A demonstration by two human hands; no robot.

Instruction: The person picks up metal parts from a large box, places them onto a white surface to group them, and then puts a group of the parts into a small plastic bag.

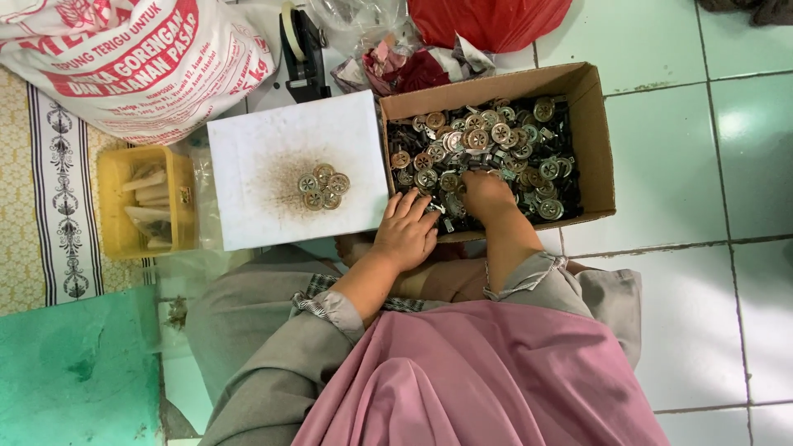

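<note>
A brown cardboard box [596, 124] on the tiled floor is full of small round metal parts [487, 140] and dark bits. My right hand [487, 196] reaches into the near side of the box, fingers curled down among the parts; whether it grips one is hidden. My left hand [406, 231] rests on the box's near left corner, fingers spread toward the parts. Left of the box lies a white board [248, 190] with a small cluster of the round metal parts [323, 189] at its centre, on a rusty stain.
A yellow plastic tray [111, 211] with pale pieces sits left of the board. Behind are a large printed white sack [140, 66], a black tape dispenser [304, 54], a red plastic bag [487, 21] and clear bags. A green sheet [74, 372] lies at lower left.
</note>
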